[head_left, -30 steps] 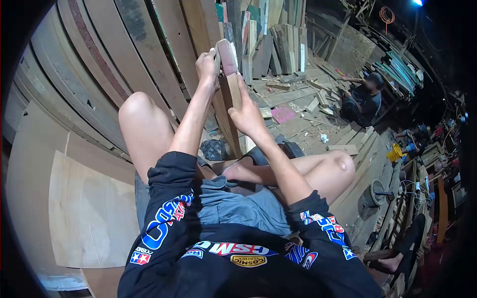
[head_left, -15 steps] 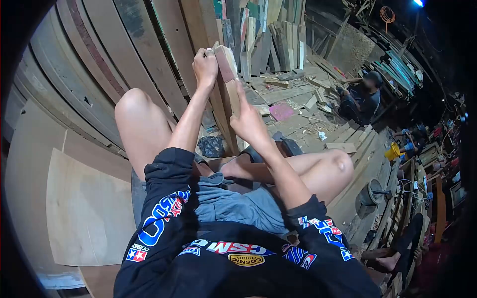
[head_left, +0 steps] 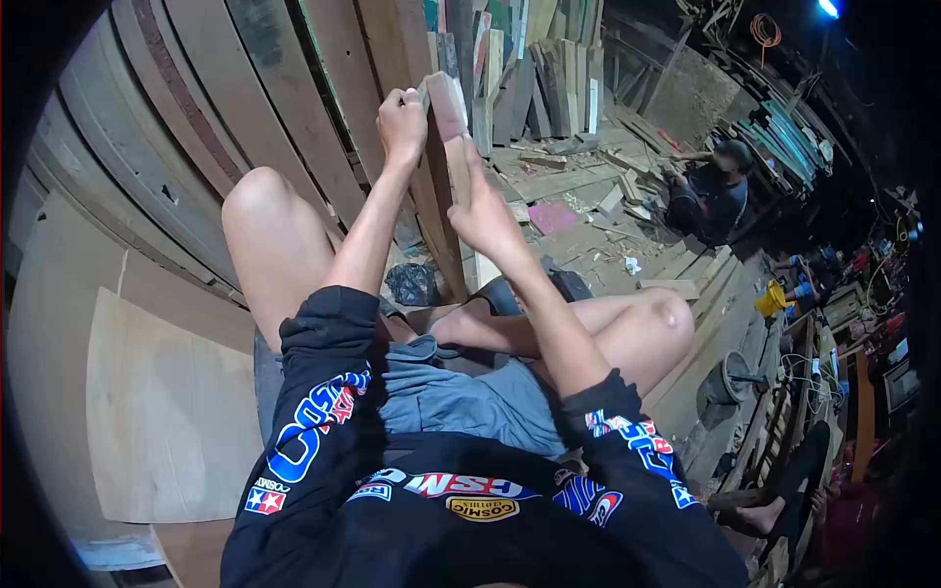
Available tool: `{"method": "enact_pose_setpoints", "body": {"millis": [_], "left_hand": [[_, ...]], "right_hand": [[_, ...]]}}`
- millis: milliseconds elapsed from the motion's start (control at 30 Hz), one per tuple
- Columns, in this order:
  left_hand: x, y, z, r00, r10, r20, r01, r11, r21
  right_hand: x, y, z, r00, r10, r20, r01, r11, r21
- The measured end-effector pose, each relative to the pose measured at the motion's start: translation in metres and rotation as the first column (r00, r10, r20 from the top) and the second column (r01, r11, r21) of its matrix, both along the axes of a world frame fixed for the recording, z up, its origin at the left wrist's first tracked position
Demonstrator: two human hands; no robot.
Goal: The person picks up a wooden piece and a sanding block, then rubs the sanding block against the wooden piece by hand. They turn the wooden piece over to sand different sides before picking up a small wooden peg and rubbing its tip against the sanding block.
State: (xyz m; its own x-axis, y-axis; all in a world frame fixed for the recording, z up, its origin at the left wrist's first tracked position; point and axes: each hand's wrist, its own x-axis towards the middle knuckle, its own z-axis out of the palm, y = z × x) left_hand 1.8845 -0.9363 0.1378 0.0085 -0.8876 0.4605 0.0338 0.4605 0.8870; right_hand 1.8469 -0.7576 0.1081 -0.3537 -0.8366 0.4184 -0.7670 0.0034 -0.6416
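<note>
In the head view my left hand (head_left: 403, 125) is raised with its fingers curled, right at the left edge of a block with a pinkish-brown face (head_left: 448, 110). My right hand (head_left: 486, 214) is closed around a pale strip of wood (head_left: 458, 169), index finger stretched along its side. The strip's upper end meets the lower edge of the pinkish block. Behind both hands stands a tall brown timber (head_left: 441, 220), overlapped by the left wrist. What lies inside the left fist is hidden.
Long boards (head_left: 196, 108) lean on the left beside a pale plywood sheet (head_left: 167, 412). Upright offcuts (head_left: 549, 93) stand at the back. A black plastic bag (head_left: 412, 282) lies near my feet. A person (head_left: 711, 196) sits at the right, beyond scattered scraps. A grey bucket (head_left: 727, 380) stands nearer.
The pinkish block and the pale strip have shifted a little upward, and my right hand has moved up with them. My left hand has moved slightly up and left.
</note>
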Motion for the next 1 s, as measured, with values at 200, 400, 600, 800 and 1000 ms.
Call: {"method": "enact_pose_setpoints", "body": {"millis": [200,400,600,800,1000], "left_hand": [[0.000,0.007,0.002,1.000,0.014,0.016,-0.015,1.000,0.015],[0.002,0.003,0.003,0.999,0.006,0.045,-0.004,0.999,-0.034],[0.003,0.003,0.000,0.997,0.039,0.064,-0.034,0.995,-0.090],[0.003,0.002,0.000,0.997,0.037,0.070,-0.031,0.996,-0.080],[0.003,0.000,0.002,0.999,0.018,0.035,-0.014,0.995,-0.100]], "right_hand": [[-0.006,-0.008,0.006,0.999,-0.020,-0.038,0.020,1.000,-0.006],[-0.002,0.011,-0.021,0.998,0.014,-0.056,-0.016,0.999,-0.035],[-0.009,0.000,0.003,0.999,0.003,-0.036,-0.003,1.000,0.015],[-0.004,-0.003,0.013,0.998,-0.060,-0.013,0.061,0.992,0.109],[0.003,0.004,-0.010,0.994,-0.022,-0.110,0.021,1.000,-0.005]]}}
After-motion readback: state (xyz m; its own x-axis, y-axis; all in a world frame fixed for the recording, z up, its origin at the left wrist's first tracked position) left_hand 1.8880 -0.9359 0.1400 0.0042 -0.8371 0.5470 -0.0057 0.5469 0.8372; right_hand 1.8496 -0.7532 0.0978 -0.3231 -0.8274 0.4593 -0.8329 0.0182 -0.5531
